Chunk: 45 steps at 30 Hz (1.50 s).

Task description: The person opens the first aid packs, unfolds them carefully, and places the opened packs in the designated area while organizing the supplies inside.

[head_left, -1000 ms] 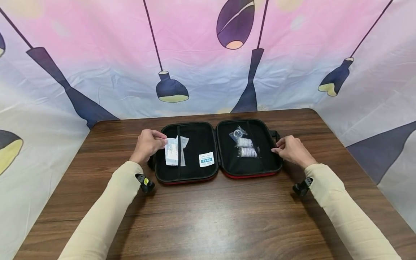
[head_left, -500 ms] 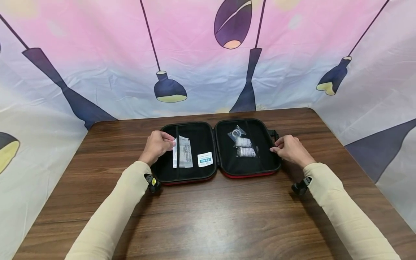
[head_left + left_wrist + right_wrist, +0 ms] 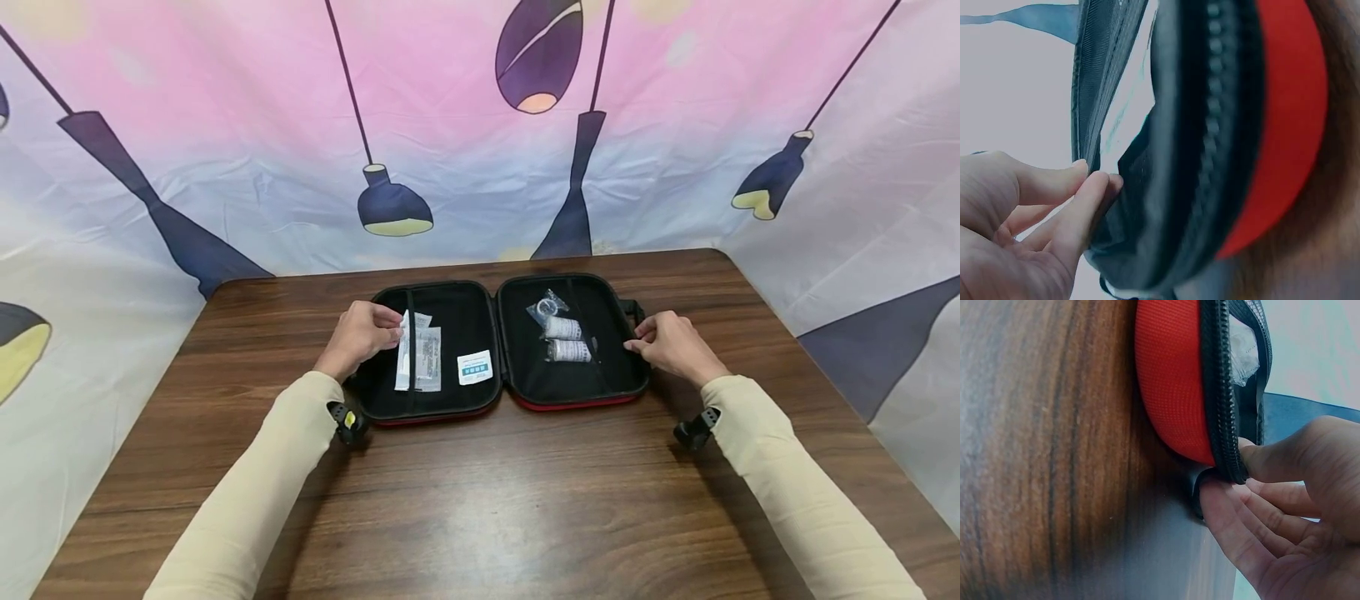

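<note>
An unzipped black-lined case (image 3: 459, 312) with a red shell lies spread flat on the table. My left hand (image 3: 362, 332) pinches the upper edge of a white packet (image 3: 402, 362) in its left half, beside an elastic strap (image 3: 411, 400). Grey-white printed sachets (image 3: 430, 358) lie by that packet, partly crossed by the strap. In the left wrist view, thumb and fingertips meet at the packet's lower end. My right hand (image 3: 671, 342) grips the rim of the case's right half. The right wrist view shows the thumb inside the zipped edge (image 3: 1225, 419) and fingers outside.
A white and teal card (image 3: 475, 367) sits in the left half. The right half bears two wrapped white rolls (image 3: 564, 328) and a clear bag with a ring-shaped roll (image 3: 547, 308). A black loop handle (image 3: 632, 310) sticks out at right. Patterned cloth (image 3: 465, 200) hangs behind the table.
My left hand has moved right, over the left half, with the white packet. That packet now appears narrower and stands nearer the strap; the grey sachets show more. My right hand stays on the rim.
</note>
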{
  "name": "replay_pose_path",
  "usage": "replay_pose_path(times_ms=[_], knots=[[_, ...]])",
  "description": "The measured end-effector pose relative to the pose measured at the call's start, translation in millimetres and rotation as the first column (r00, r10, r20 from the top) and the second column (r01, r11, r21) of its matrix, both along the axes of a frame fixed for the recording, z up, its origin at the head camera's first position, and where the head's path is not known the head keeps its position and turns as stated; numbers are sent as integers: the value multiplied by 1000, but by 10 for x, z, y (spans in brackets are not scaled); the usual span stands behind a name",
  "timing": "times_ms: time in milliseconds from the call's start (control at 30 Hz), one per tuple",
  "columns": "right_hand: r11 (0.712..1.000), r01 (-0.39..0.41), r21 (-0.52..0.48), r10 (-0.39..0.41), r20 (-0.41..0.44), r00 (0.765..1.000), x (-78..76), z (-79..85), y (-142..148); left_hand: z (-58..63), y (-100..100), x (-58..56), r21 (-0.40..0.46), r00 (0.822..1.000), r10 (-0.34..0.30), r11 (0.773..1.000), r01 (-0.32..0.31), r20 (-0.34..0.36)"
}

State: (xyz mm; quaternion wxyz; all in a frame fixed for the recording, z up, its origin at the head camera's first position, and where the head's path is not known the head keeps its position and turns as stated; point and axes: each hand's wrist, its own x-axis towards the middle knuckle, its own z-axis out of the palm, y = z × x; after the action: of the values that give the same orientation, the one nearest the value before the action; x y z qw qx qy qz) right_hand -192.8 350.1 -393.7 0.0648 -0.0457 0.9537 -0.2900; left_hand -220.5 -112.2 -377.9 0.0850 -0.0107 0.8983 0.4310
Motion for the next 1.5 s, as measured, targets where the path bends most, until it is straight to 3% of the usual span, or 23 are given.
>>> replay_pose_path(times_ms=[167,367,533,800,1167,1300,1500], knots=[[1000,-4,2,4,0,1000,4,-8,1,44,-21,49,-81,1000,-2,997,0,-21],[1000,0,2,0,2,1000,8,-6,5,100,69,122,-63,998,-49,997,47,-29],[1000,-2,0,2,-1,1000,7,-5,2,84,205,149,-40,993,-114,993,115,27],[1000,3,-3,-3,-1,1000,5,-20,11,-4,437,94,7,975,-194,981,194,104],[1000,7,-8,-7,-1,1000,-1,-20,10,-112,600,32,192,959,-183,971,141,218],[1000,6,-9,-6,-3,1000,-5,-15,11,-122,658,32,169,961,-160,978,123,226],[1000,3,-8,-3,-6,1000,-3,-23,16,-108,737,78,88,962,-179,983,164,207]])
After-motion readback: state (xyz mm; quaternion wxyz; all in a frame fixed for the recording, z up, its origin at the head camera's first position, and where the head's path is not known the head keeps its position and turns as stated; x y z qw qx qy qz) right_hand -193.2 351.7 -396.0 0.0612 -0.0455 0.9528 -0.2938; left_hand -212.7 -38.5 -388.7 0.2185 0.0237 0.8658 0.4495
